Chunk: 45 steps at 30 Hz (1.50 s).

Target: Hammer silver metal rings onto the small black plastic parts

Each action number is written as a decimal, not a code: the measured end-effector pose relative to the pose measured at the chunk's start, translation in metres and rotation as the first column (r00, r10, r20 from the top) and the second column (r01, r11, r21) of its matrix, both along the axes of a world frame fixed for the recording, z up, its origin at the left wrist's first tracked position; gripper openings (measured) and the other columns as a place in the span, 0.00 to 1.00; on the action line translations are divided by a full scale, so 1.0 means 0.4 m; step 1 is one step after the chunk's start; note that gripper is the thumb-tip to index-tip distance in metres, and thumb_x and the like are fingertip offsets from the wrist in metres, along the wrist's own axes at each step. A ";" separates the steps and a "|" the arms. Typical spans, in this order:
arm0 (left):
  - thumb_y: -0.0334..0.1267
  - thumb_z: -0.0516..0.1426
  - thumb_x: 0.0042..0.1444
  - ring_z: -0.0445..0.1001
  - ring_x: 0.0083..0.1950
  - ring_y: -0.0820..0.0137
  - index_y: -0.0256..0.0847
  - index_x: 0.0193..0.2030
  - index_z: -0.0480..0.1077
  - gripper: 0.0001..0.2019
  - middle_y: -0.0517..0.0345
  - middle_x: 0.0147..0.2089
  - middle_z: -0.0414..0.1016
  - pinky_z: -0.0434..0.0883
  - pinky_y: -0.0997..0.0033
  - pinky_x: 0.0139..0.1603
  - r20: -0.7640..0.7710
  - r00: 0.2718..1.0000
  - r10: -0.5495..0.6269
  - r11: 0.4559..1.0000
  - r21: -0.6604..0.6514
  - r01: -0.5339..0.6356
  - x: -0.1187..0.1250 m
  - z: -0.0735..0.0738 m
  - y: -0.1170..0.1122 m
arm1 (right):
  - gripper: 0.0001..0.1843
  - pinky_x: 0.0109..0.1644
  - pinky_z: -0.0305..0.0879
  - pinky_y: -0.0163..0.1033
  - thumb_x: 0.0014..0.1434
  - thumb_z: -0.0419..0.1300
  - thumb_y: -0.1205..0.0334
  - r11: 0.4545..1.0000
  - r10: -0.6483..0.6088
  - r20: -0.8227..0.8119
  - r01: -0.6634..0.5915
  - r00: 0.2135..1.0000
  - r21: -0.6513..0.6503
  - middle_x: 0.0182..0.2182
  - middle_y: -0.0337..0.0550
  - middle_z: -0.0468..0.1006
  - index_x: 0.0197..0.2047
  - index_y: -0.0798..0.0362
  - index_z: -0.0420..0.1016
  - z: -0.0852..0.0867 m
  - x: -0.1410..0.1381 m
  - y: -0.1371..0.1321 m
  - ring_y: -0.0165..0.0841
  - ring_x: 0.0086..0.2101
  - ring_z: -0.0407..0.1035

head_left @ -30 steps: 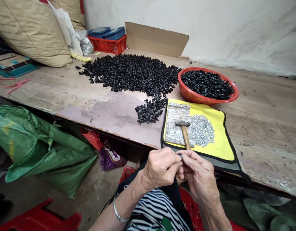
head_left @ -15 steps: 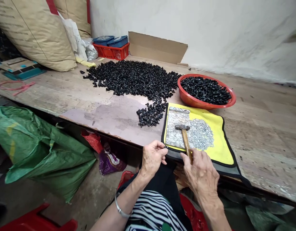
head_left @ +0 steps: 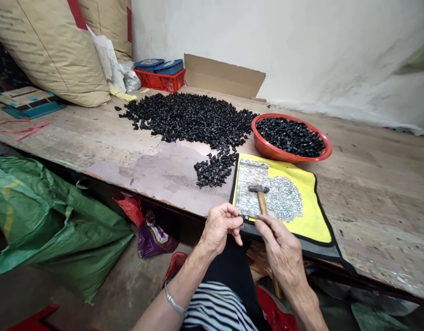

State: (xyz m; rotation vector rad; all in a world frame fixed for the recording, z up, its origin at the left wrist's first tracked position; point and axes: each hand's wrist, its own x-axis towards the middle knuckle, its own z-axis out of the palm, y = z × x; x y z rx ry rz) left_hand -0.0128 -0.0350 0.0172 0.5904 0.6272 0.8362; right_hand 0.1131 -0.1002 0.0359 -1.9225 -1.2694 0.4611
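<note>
So | left hand (head_left: 220,228): narrow pinch on a tiny dark piece (head_left: 241,217), just over the mat's edge | right hand (head_left: 282,250): fingers half-extended over a wooden-handled hammer (head_left: 262,203), grip unclear | ahead of the hands: scuffed metal plate (head_left: 248,197), silvery bits (head_left: 285,199), yellow mat (head_left: 311,216) | farther: black plastic pieces (head_left: 187,119) heaped on the worn tabletop (head_left: 60,138)

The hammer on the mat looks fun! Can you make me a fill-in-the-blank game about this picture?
1. The hammer lies on a ____ mat.
2. The round bowl is ____ and holds black pieces.
3. The heap of tiny bits beside the hammer is ____.
4. The bracelet is on the person's ____ arm.

Missing words: yellow; red; silver; left.
</note>
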 end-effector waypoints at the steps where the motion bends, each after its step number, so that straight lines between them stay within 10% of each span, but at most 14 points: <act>1: 0.31 0.62 0.39 0.62 0.14 0.79 0.33 0.27 0.66 0.09 0.62 0.18 0.68 0.68 0.77 0.11 0.023 0.999 -0.025 1.000 -0.005 0.025 0.003 0.000 -0.004 | 0.19 0.31 0.62 0.37 0.55 0.54 0.46 0.999 0.026 -0.185 -0.035 0.982 -0.042 0.26 0.43 0.73 0.37 0.54 0.74 0.002 -0.007 0.001 0.33 0.27 0.67; 8: 0.33 0.62 0.42 0.61 0.14 0.79 0.35 0.34 0.64 0.13 0.62 0.20 0.70 0.66 0.77 0.10 -0.010 1.000 -0.017 1.000 0.007 0.017 0.008 -0.014 -0.012 | 0.16 0.15 0.46 0.30 0.51 0.60 0.51 0.984 0.000 -0.769 -0.137 0.639 -0.114 0.14 0.35 0.66 0.25 0.56 0.67 -0.003 0.016 0.042 0.22 0.13 0.53; 17: 0.36 0.62 0.41 0.60 0.13 0.79 0.34 0.30 0.66 0.12 0.61 0.19 0.70 0.66 0.76 0.10 -0.119 0.992 0.044 0.999 0.028 -0.041 -0.022 -0.016 0.005 | 0.10 0.27 0.65 0.34 0.51 0.60 0.57 0.966 -0.107 -0.542 0.217 0.834 0.143 0.23 0.39 0.72 0.31 0.55 0.68 0.217 0.294 0.380 0.26 0.22 0.66; 25: 0.35 0.59 0.44 0.62 0.14 0.76 0.36 0.29 0.68 0.06 0.65 0.16 0.64 0.62 0.77 0.15 -0.541 0.798 0.266 0.953 0.270 -0.134 -0.098 -0.022 0.088 | 0.14 0.34 0.65 0.40 0.48 0.60 0.52 0.999 -0.042 0.045 0.041 0.998 0.021 0.27 0.42 0.76 0.34 0.53 0.76 0.015 0.179 0.158 0.34 0.27 0.69; 29: 0.28 0.54 0.48 0.69 0.30 0.71 0.40 0.33 0.72 0.08 0.56 0.31 0.70 0.65 0.73 0.31 -0.682 0.470 0.560 0.694 0.696 0.184 -0.063 -0.027 0.169 | 0.12 0.35 0.61 0.39 0.56 0.52 0.60 0.999 0.021 0.553 -0.034 0.833 0.013 0.35 0.47 0.76 0.38 0.54 0.75 -0.054 0.186 0.109 0.35 0.32 0.69; 35: 0.31 0.49 0.55 0.67 0.31 0.68 0.44 0.35 0.73 0.11 0.53 0.35 0.66 0.55 0.72 0.26 -0.736 0.022 0.676 0.558 0.531 0.638 -0.018 -0.033 0.243 | 0.11 0.25 0.47 0.34 0.58 0.52 0.62 0.987 0.050 0.775 0.087 0.629 -0.134 0.32 0.43 0.72 0.40 0.53 0.74 -0.076 0.240 0.131 0.29 0.25 0.62; 40: 0.35 0.46 0.59 0.66 0.28 0.71 0.44 0.34 0.72 0.13 0.53 0.36 0.66 0.50 0.72 0.23 -0.695 -0.018 0.719 0.503 0.503 0.702 -0.021 -0.054 0.229 | 0.09 0.26 0.44 0.34 0.58 0.53 0.62 0.979 0.081 0.731 0.085 0.678 -0.187 0.30 0.43 0.73 0.30 0.55 0.72 -0.081 0.246 0.143 0.28 0.24 0.59; 45: 0.30 0.47 0.57 0.68 0.33 0.72 0.40 0.30 0.69 0.12 0.52 0.42 0.68 0.56 0.73 0.26 -0.626 0.122 0.771 0.438 0.659 0.611 -0.023 -0.063 0.220 | 0.08 0.28 0.46 0.35 0.57 0.53 0.64 0.976 0.084 0.698 0.082 0.711 -0.202 0.28 0.44 0.74 0.29 0.55 0.71 -0.076 0.265 0.151 0.28 0.23 0.58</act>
